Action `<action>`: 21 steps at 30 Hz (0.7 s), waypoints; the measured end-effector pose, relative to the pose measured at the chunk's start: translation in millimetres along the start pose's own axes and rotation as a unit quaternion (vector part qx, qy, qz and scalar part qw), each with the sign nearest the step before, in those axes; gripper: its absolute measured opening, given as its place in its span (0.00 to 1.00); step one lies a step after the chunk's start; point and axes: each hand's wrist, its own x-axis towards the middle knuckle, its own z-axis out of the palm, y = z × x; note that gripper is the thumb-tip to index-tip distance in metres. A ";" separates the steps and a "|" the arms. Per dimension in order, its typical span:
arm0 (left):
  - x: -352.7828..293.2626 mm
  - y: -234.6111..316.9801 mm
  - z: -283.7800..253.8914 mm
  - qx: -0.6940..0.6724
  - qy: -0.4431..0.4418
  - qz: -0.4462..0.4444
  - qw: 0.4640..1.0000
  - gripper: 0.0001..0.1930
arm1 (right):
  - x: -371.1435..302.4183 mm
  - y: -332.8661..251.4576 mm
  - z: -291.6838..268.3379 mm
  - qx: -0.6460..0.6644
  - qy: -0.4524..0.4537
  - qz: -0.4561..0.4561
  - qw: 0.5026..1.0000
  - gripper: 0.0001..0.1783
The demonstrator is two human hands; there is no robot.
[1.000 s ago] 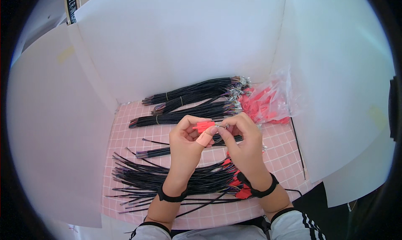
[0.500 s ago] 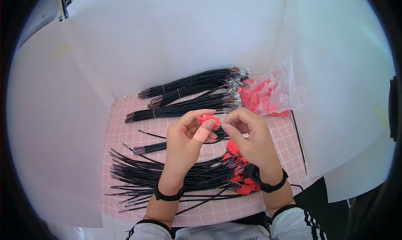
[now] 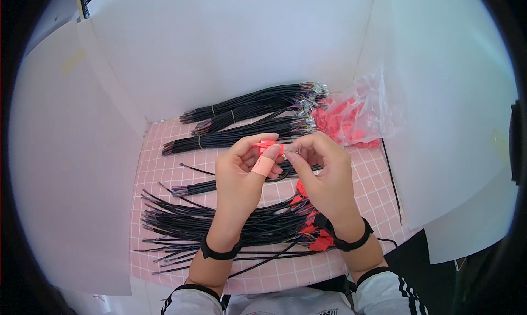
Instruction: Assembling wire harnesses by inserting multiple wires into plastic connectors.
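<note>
Between the thumb and fingers of my left hand (image 3: 240,175) is a small red plastic connector (image 3: 268,145); a peach-coloured band wraps that thumb. My right hand (image 3: 328,169) pinches the thin end of a wire (image 3: 287,151) right at the connector's right side. The fingers hide whether the wire tip is inside the connector. Below the hands lies a pile of black cables (image 3: 192,224), and red connectors (image 3: 321,241) cap their right ends. A smaller bunch of black cables (image 3: 192,189) lies just above that pile, partly behind my left hand.
Farther back lie several tied bundles of black cables (image 3: 241,99) with bare metal-tipped wires at their right ends. Beside them sits a clear plastic bag (image 3: 373,106) of red connectors. Pink checked cloth (image 3: 379,205) covers the table, and white panels (image 3: 230,40) enclose it.
The view has shifted slightly, so the table and cables appear a little higher and farther left. My hands keep the same grips, with only a small movement of the fingers.
</note>
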 end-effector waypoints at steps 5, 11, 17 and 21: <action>-1.2 1.7 0.1 0.010 0.008 0.027 1.000 0.12 | -1.8 2.5 1.1 0.024 0.015 -0.007 1.000 0.04; -4.2 5.2 5.0 0.002 0.014 0.029 0.999 0.12 | -5.3 -7.5 4.8 -0.033 0.013 0.005 0.999 0.03; -2.0 -1.1 1.2 0.004 0.013 0.041 0.999 0.13 | -3.9 6.4 9.4 0.029 0.032 0.015 0.999 0.04; -2.2 0.7 2.9 -0.021 0.020 0.014 0.999 0.12 | -5.5 8.7 7.5 0.032 0.007 -0.006 0.999 0.05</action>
